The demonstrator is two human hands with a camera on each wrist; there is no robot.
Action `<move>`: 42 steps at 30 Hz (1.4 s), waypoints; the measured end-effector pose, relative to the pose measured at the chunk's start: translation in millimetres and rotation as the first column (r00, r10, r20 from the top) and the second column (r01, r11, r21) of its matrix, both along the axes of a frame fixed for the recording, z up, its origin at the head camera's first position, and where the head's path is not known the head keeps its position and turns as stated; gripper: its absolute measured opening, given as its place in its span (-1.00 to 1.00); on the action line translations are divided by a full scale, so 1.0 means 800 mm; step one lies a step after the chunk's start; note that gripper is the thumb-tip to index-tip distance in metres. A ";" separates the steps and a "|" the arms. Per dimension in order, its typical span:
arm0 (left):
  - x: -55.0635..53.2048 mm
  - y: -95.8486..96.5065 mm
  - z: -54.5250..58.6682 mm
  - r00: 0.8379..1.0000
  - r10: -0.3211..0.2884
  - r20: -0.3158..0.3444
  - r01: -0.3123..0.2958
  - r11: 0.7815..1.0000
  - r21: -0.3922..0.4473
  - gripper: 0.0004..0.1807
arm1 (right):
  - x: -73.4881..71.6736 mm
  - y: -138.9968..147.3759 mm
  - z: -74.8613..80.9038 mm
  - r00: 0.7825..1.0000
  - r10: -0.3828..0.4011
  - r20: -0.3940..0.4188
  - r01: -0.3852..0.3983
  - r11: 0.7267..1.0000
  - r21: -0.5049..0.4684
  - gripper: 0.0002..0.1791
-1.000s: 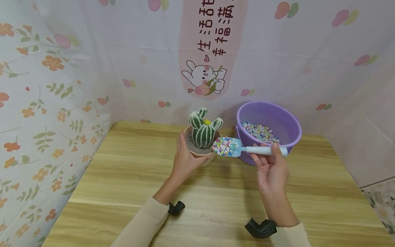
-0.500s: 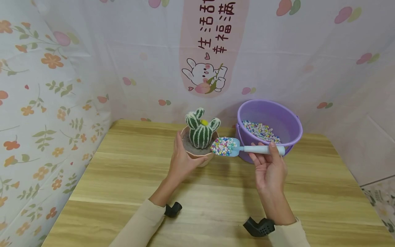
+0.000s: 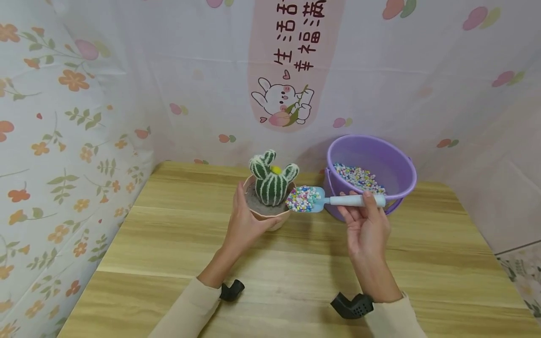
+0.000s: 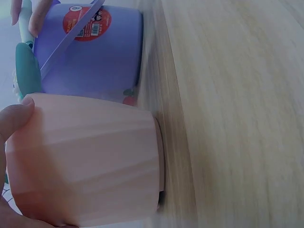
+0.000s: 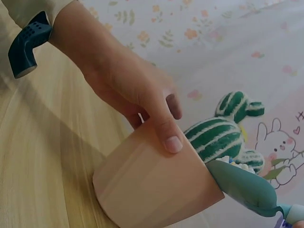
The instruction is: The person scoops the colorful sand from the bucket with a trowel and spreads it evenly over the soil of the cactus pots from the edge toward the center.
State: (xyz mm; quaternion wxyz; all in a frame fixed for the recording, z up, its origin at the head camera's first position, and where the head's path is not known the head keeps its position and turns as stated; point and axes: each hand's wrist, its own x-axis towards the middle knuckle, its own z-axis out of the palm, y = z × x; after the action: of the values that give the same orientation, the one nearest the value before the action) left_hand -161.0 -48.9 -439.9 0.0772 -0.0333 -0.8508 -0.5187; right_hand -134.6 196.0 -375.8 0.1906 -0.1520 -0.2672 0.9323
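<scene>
My left hand (image 3: pixel 249 220) grips the rim of a pink-beige flower pot (image 4: pixel 85 161), thumb toward the near side. In the pot, a green-and-white knitted cactus (image 3: pixel 272 188) with a yellow top stands in grey filling (image 3: pixel 254 203). My right hand (image 3: pixel 368 230) holds a light blue hand trowel (image 5: pixel 244 190) by its pale handle. Small multicoloured pebbles (image 3: pixel 302 199) heap its blade. The blade's tip is at the pot's right rim, seen close in the right wrist view.
A purple bucket (image 3: pixel 372 145) with more coloured pebbles (image 3: pixel 359 178) stands behind my right hand. Its handle hangs down the side. The wooden table (image 3: pixel 296 291) meets a printed cloth backdrop (image 3: pixel 190 70) at the back and left.
The pot, under my left hand, has shifted slightly left. My right hand has brought the loaded trowel left along with it. The pebbles stay on the blade.
</scene>
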 end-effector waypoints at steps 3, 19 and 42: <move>0.002 -0.003 0.000 1.000 0.004 0.005 -0.004 1.000 -0.005 0.45 | -0.002 -0.002 0.000 1.000 0.012 -0.002 -0.012 1.000 0.008 -0.72; 0.007 -0.004 -0.003 0.998 0.053 -0.020 -0.052 0.998 0.034 0.43 | -0.007 -0.009 0.005 1.000 0.017 0.021 -0.019 0.997 0.074 -0.72; 0.014 0.008 -0.012 0.994 0.111 -0.009 -0.109 0.986 0.128 0.42 | -0.013 -0.013 0.015 0.999 0.052 0.011 -0.053 0.991 0.124 -0.72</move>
State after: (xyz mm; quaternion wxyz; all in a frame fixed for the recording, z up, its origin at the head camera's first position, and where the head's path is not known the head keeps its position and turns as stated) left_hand -149.5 -42.5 -449.8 0.1147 0.0145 -0.8160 -0.5664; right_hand -145.3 185.9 -363.7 0.1741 -0.1364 -0.3294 0.9179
